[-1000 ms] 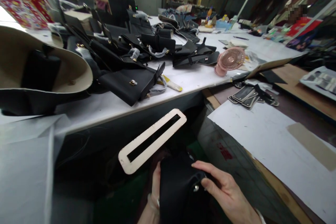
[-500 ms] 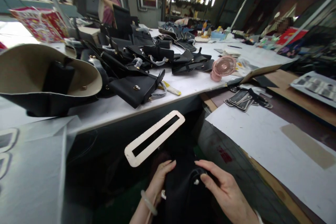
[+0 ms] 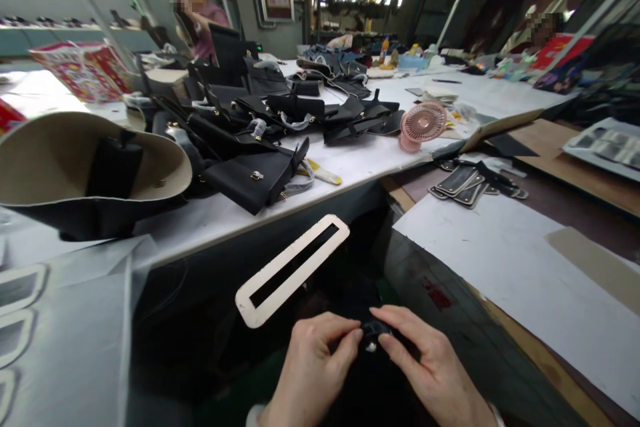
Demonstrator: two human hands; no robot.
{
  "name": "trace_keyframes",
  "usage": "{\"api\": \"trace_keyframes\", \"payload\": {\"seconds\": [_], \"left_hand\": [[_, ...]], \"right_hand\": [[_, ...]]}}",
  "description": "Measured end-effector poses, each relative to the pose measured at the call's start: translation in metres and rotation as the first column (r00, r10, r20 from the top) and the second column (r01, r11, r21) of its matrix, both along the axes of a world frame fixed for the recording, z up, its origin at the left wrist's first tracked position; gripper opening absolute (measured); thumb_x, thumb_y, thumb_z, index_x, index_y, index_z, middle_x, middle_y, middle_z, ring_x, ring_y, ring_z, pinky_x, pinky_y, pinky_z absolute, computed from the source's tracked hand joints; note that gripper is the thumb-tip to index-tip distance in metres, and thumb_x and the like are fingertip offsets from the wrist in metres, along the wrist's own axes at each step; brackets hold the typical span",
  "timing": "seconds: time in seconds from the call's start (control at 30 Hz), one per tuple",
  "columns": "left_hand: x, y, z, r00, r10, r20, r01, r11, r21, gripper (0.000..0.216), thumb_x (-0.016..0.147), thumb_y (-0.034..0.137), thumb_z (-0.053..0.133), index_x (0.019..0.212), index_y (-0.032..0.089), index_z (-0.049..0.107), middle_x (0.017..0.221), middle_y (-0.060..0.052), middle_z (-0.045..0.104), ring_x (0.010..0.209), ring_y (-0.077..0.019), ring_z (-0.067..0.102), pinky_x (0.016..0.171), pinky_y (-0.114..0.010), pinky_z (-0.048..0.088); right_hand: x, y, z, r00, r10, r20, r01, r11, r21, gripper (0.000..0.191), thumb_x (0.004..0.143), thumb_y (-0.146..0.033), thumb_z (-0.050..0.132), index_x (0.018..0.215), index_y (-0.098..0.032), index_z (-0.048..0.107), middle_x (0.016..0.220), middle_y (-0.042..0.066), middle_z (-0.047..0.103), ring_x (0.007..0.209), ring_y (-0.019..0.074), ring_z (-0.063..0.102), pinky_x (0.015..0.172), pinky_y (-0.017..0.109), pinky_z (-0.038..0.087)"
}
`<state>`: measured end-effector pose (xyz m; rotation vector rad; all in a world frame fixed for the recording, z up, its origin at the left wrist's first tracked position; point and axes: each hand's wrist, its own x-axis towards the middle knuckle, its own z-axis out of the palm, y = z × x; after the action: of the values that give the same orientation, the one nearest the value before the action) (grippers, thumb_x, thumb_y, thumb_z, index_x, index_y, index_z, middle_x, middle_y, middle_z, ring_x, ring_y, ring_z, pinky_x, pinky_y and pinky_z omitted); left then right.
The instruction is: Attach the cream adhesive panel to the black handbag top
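Low in front of me, my left hand (image 3: 320, 363) pinches the edge of a black leather bag (image 3: 371, 330), thumb and forefinger pressed together. My right hand (image 3: 433, 363) grips the same black piece from the other side, thumb below and fingers above. A small shiny metal fitting (image 3: 371, 347) shows between the fingertips. The lower part of the bag merges into the dark, so its full shape is hidden. Beyond my hands, apart from them, is a cream rounded frame (image 3: 261, 313) with a long slot.
Several black handbags (image 3: 245, 180) crowd the white table (image 3: 345, 170). An open black bag with beige lining (image 3: 45, 147) stands left. A pink fan (image 3: 424, 121) is near the edge. Black pieces with pale edging (image 3: 457, 185) lie right. A person (image 3: 207, 20) works behind.
My left hand has come up and right from the bag's side to pinch it close to my right hand. The right hand stays almost where it was. The view has tilted slightly.
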<state>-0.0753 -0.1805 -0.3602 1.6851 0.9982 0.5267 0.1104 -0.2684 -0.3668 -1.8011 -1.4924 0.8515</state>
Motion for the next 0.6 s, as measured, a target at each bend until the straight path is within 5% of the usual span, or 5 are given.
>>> {"api": "trace_keyframes", "payload": {"seconds": [0.23,0.37,0.47,0.6], "left_hand": [[0.006,0.018,0.016,0.988,-0.152,-0.043,0.137,0.961,-0.238,0.022,0.085,0.032,0.064,0.078,0.018,0.079,0.065,-0.001,0.071,0.059,-0.0135,0.055,0.056,-0.024,0.036],[0.01,0.021,0.02,0.975,-0.202,-0.089,0.164,0.933,-0.32,0.022,0.08,0.033,0.066,0.084,0.017,0.08,0.067,-0.002,0.071,0.06,-0.014,0.053,0.056,-0.025,0.035],[0.013,0.023,0.026,0.961,-0.25,-0.116,0.2,0.923,-0.329,0.022,0.079,0.031,0.065,0.084,0.017,0.08,0.065,-0.002,0.068,0.06,-0.0137,0.051,0.054,-0.025,0.032],[0.016,0.021,0.033,0.947,-0.261,-0.189,0.211,0.945,-0.248,0.022,0.075,0.022,0.058,0.077,0.016,0.079,0.059,0.0,0.063,0.055,-0.0116,0.046,0.051,-0.025,0.028]], "right_hand": [[0.008,0.006,0.009,0.976,-0.004,-0.217,-0.006,0.999,-0.042,0.036,0.099,-0.046,0.048,0.118,-0.026,0.072,0.124,0.008,0.06,0.115,0.0233,0.062,0.086,0.027,0.06],[0.012,0.01,0.016,0.952,-0.016,-0.307,-0.028,0.99,-0.139,0.033,0.094,-0.043,0.056,0.116,-0.024,0.072,0.111,0.007,0.058,0.082,0.0152,0.067,0.053,0.017,0.059],[0.015,0.016,0.022,0.927,-0.025,-0.373,-0.079,0.963,-0.259,0.032,0.09,-0.041,0.061,0.115,-0.024,0.071,0.112,0.005,0.053,0.065,0.0087,0.061,0.037,0.013,0.049],[0.016,0.025,0.029,0.917,0.004,-0.398,-0.136,0.943,-0.304,0.028,0.086,-0.037,0.063,0.109,-0.022,0.071,0.103,0.002,0.05,0.066,0.0094,0.06,0.037,0.013,0.049]]}}
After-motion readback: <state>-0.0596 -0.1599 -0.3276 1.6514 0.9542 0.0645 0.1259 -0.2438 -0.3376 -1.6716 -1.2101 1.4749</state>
